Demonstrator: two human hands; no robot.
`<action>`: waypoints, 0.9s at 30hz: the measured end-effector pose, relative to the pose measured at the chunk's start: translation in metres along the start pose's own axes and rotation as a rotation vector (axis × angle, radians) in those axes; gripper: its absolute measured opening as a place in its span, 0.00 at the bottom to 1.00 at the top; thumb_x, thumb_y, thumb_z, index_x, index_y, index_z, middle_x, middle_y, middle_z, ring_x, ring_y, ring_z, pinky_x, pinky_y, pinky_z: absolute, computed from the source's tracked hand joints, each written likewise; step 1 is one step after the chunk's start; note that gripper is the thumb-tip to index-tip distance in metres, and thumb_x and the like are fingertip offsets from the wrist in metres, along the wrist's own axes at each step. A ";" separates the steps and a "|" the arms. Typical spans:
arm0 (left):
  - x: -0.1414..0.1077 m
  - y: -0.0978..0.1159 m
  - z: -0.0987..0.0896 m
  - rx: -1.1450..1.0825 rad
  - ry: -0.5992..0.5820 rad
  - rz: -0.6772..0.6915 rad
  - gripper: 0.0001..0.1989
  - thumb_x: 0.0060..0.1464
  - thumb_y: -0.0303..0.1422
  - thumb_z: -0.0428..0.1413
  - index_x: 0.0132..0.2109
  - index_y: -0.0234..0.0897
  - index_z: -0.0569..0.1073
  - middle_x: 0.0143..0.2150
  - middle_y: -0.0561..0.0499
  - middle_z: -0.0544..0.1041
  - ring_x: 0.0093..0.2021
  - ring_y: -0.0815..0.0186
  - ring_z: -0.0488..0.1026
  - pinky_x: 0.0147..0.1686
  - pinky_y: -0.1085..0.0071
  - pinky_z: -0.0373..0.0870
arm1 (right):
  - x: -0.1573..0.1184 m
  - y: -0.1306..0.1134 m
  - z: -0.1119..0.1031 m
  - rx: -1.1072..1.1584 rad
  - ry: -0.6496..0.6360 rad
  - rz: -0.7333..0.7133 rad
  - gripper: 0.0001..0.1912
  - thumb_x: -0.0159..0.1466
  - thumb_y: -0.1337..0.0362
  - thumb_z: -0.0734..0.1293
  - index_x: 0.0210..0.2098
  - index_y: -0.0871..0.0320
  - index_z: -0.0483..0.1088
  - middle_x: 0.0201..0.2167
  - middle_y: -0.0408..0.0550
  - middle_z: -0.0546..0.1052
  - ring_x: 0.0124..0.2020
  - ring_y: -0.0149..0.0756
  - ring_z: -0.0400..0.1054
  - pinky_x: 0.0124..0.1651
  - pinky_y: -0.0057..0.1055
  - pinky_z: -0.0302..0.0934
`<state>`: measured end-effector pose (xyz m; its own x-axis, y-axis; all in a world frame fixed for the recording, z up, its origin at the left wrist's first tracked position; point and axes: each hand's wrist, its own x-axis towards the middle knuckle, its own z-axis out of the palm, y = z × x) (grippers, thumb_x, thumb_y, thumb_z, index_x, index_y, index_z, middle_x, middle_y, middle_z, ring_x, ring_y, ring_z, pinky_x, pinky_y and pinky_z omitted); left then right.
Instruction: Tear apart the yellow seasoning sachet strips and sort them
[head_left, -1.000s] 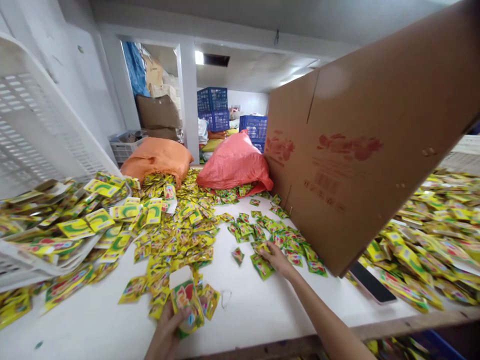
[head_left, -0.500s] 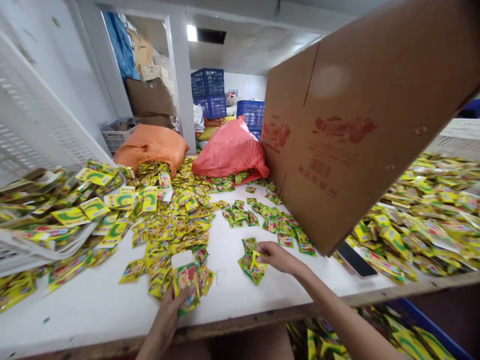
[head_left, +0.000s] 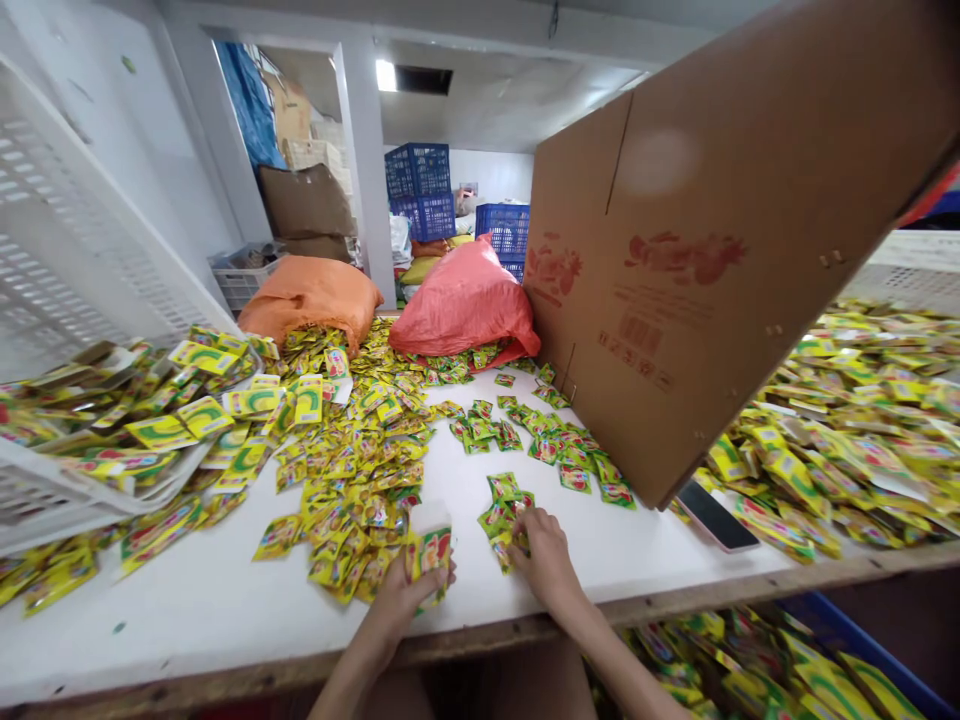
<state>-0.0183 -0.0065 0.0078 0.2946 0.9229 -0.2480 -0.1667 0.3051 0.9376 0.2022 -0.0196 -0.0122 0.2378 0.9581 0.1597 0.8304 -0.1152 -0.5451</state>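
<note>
My left hand (head_left: 401, 600) is closed around a small yellow-green carton (head_left: 433, 548) with a fruit picture, its white top flap standing up. Just above the table's front edge, my right hand (head_left: 547, 562) bends its fingers down onto a little heap of green and yellow sachets (head_left: 496, 518). The fingertips appear pinched on one or more sachets, partly hidden beneath the hand. Left of the carton spreads a large pile of yellow sachets (head_left: 360, 460). More green sachets (head_left: 544, 432) lie loosely beyond my right hand.
A big cardboard box (head_left: 645, 260) leans over the table's right side, with a phone (head_left: 718, 517) by its lower corner. Flat yellow cartons fill a white crate (head_left: 82, 510) at left. Orange (head_left: 311, 295) and red sacks (head_left: 465, 300) lie at the back. More packets (head_left: 847, 430) heap at right.
My left hand has moved right with the carton, away from the yellow pile. My right hand has come closer and lower onto the small heap, where it earlier pinched a yellow sachet.
</note>
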 end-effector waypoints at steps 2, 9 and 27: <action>0.005 -0.005 0.006 0.066 -0.010 -0.006 0.21 0.33 0.37 0.64 0.37 0.32 0.73 0.35 0.44 0.78 0.38 0.58 0.73 0.40 0.65 0.67 | -0.004 -0.005 0.001 -0.057 0.020 -0.045 0.11 0.51 0.70 0.63 0.35 0.58 0.66 0.36 0.50 0.71 0.41 0.44 0.63 0.43 0.36 0.54; 0.015 -0.015 0.027 0.149 -0.214 0.022 0.19 0.40 0.34 0.61 0.41 0.32 0.74 0.39 0.47 0.78 0.42 0.58 0.71 0.43 0.67 0.65 | -0.007 -0.004 0.011 -0.070 0.044 0.037 0.25 0.50 0.65 0.67 0.47 0.61 0.63 0.41 0.55 0.72 0.44 0.48 0.64 0.45 0.38 0.54; 0.009 -0.015 0.037 -0.078 -0.235 -0.110 0.14 0.36 0.34 0.63 0.30 0.30 0.72 0.21 0.49 0.74 0.20 0.66 0.69 0.24 0.69 0.65 | -0.012 -0.024 -0.016 0.697 0.094 -0.066 0.09 0.58 0.58 0.61 0.36 0.55 0.59 0.27 0.42 0.70 0.28 0.34 0.66 0.31 0.27 0.61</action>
<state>0.0212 -0.0113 0.0005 0.5238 0.8060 -0.2757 -0.1910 0.4266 0.8840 0.1871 -0.0323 0.0123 0.2664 0.9271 0.2639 0.3362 0.1672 -0.9268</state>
